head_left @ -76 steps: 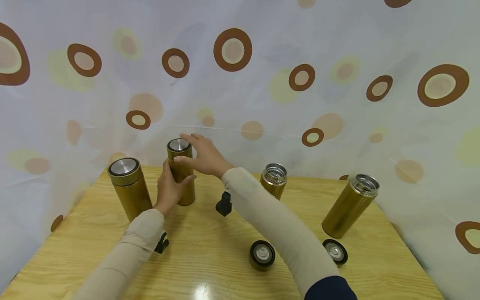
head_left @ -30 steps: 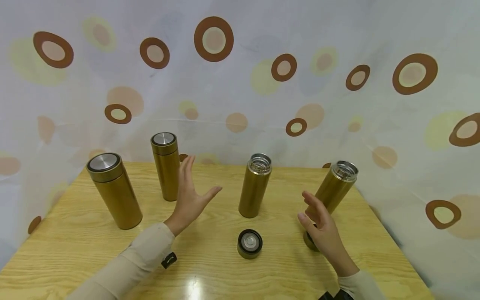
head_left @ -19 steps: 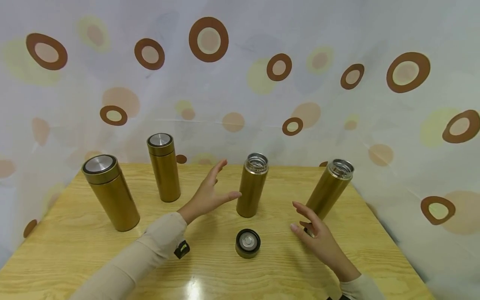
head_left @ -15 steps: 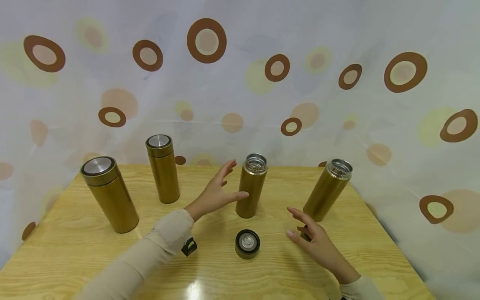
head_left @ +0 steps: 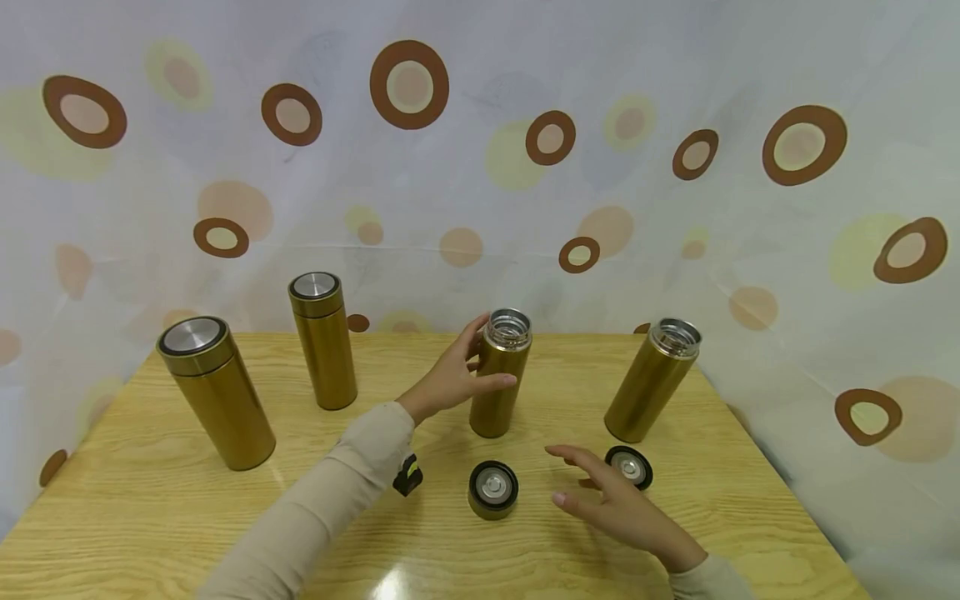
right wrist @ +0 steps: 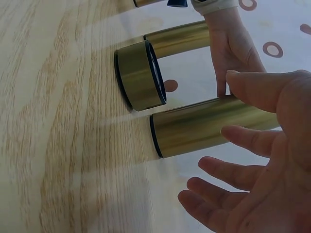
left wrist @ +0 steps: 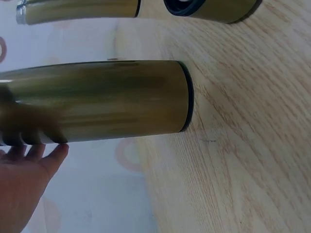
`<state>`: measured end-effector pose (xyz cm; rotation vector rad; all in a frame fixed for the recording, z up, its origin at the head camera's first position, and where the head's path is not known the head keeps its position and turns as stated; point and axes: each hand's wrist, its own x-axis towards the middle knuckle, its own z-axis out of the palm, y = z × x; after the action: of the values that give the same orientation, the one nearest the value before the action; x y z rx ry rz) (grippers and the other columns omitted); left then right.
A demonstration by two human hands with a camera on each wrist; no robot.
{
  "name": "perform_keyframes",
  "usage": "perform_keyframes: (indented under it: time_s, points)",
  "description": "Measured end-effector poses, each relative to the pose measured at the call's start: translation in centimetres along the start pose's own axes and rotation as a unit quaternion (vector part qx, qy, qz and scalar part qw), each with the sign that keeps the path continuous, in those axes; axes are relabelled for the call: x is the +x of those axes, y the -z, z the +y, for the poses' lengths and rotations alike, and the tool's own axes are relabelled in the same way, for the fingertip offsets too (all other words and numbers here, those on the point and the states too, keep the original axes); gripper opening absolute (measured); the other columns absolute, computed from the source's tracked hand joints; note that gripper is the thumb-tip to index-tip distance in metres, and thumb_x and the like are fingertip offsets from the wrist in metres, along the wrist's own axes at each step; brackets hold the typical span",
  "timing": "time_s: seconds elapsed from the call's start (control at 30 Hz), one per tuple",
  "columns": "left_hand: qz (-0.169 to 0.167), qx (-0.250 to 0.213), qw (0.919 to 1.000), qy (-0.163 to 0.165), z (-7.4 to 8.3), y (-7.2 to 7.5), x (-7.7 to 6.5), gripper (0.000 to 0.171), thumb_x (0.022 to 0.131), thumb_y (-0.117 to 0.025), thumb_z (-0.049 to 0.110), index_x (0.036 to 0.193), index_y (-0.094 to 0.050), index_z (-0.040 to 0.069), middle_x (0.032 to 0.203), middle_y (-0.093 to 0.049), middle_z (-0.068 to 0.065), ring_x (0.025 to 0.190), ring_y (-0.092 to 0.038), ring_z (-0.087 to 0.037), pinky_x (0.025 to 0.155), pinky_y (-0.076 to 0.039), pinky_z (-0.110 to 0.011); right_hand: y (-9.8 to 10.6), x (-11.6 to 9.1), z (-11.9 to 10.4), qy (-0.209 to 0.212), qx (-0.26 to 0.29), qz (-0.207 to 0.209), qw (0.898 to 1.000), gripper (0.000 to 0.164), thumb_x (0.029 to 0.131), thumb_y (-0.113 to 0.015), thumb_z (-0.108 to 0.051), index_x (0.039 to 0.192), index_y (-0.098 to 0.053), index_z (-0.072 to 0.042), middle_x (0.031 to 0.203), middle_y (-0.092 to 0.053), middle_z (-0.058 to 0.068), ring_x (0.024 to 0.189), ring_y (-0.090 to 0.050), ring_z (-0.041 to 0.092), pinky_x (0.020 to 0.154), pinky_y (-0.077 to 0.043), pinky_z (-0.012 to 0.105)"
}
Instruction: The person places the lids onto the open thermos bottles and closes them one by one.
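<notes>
A gold thermos bottle [head_left: 491,408] without its lid stands upright in the middle, its steel mouth showing. My left hand [head_left: 450,375] is at its left side, thumb across the front, fingers straight and spread. In the left wrist view, the fingertips [left wrist: 57,151] meet the edge of the bottle body [left wrist: 121,97]. My right hand [head_left: 618,508] hovers over the table with parted fingers and holds nothing. Between the hands lies a thermos lid [head_left: 493,492], inner side up. Another lid [head_left: 628,467] lies just behind the right hand, in front of a second lidless thermos [head_left: 648,392].
Two lidded gold thermos bottles stand on the left, one nearer [head_left: 221,408] and one farther back [head_left: 326,358]. All rests on a wooden table [head_left: 135,533]. A patterned curtain [head_left: 465,192] hangs right behind its back edge.
My hands have left the back-left lidded thermos. The left hand has moved right to the middle thermos; the right hand went far right, then drew back left and nearer, uncovering the right lid.
</notes>
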<state>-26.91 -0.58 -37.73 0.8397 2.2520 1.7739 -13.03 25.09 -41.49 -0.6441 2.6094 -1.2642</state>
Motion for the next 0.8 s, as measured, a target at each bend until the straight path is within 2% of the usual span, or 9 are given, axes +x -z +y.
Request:
perform_keyframes:
  time_s: [0.2, 0.43, 0.67, 0.8]
  points:
    - [-0.014, -0.004, 0.9999, -0.005, -0.3, 0.1, 0.3, 0.09, 0.085, -0.075, 0.02, 0.154, -0.017, 0.021, 0.146, -0.04, -0.005, 0.133, -0.042, -0.025, 0.11, -0.034, -0.048, -0.3, 0.0, -0.1, 0.002, -0.009, -0.008, 1.0, 0.054, 0.096, -0.06, -0.027, 0.144, -0.04, -0.013, 0.144, -0.044, 0.011, 0.131, -0.039, 0.041, 0.097, -0.044, 0.051]
    - [-0.009, -0.005, 0.9999, -0.006, -0.9, 0.3, 0.4, 0.081, 0.084, -0.077, 0.021, 0.15, -0.029, 0.019, 0.141, -0.046, -0.005, 0.131, -0.045, -0.027, 0.107, -0.038, -0.048, -1.2, 0.7, -0.3, 0.025, -0.018, -0.024, 0.999, 0.056, 0.094, -0.063, -0.026, 0.144, -0.04, -0.01, 0.144, -0.044, 0.009, 0.131, -0.04, 0.037, 0.096, -0.042, 0.058]
    - [-0.015, -0.004, 0.9999, 0.0, -1.1, 0.4, 0.6, 0.081, 0.083, -0.077, 0.025, 0.149, -0.03, 0.023, 0.14, -0.047, -0.001, 0.132, -0.044, -0.025, 0.107, -0.038, -0.047, -2.2, 2.2, -0.9, 0.037, -0.023, -0.046, 0.998, 0.059, 0.092, -0.066, -0.03, 0.143, -0.041, -0.015, 0.144, -0.043, 0.006, 0.132, -0.04, 0.033, 0.1, -0.039, 0.06]
    - [-0.02, 0.001, 0.9998, 0.001, -1.2, 0.3, 0.7, 0.082, 0.083, -0.077, 0.027, 0.15, -0.029, 0.024, 0.14, -0.046, 0.0, 0.132, -0.044, -0.024, 0.107, -0.039, -0.046, -2.6, 3.0, -1.2, 0.029, -0.03, -0.058, 0.997, 0.065, 0.09, -0.068, -0.033, 0.144, -0.04, -0.01, 0.145, -0.042, 0.011, 0.131, -0.041, 0.037, 0.099, -0.04, 0.06]
